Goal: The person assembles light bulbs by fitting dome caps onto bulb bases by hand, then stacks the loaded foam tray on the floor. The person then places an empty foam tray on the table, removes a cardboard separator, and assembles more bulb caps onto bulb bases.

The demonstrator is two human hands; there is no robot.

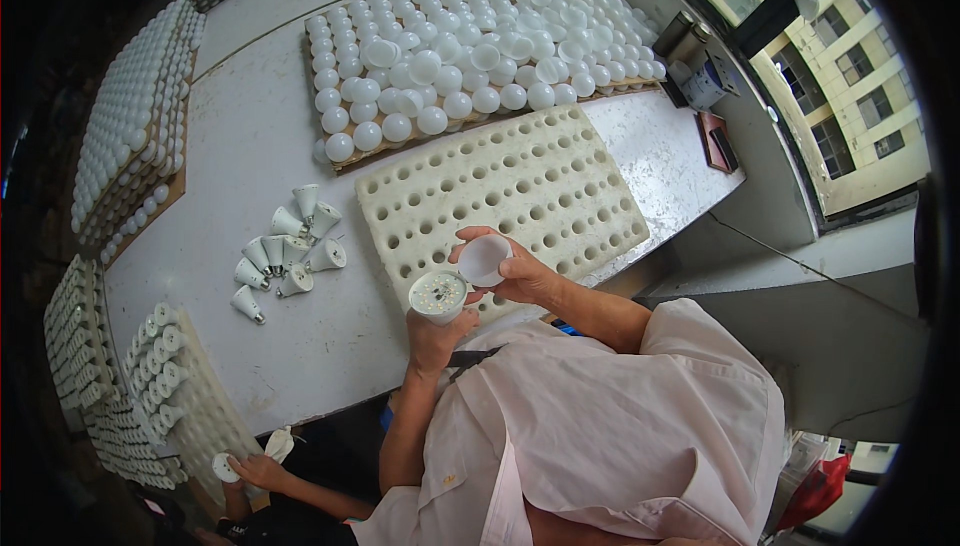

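Note:
My left hand (430,344) is closed around the body of a light bulb base (437,293), its open top facing up so that the round LED board shows. Close beside it, my right hand (525,276) grips a white bulb cover (486,260) between thumb and fingers, with its hollow side showing. The cover and the base are near each other; whether their rims touch I cannot tell. Both hands are over the near edge of a cream foam board (384,210) full of round holes. A loose group of bulb bases (290,250) lies on the table to the left.
Behind the board, a cardboard tray (352,160) carries many white covers (425,68). Stacked covers (130,126) stand far left, with racks of bulb bases (160,356) below. A co-worker's hand (262,472) holds a bulb part lower left. Bottles (675,34) stand by the window.

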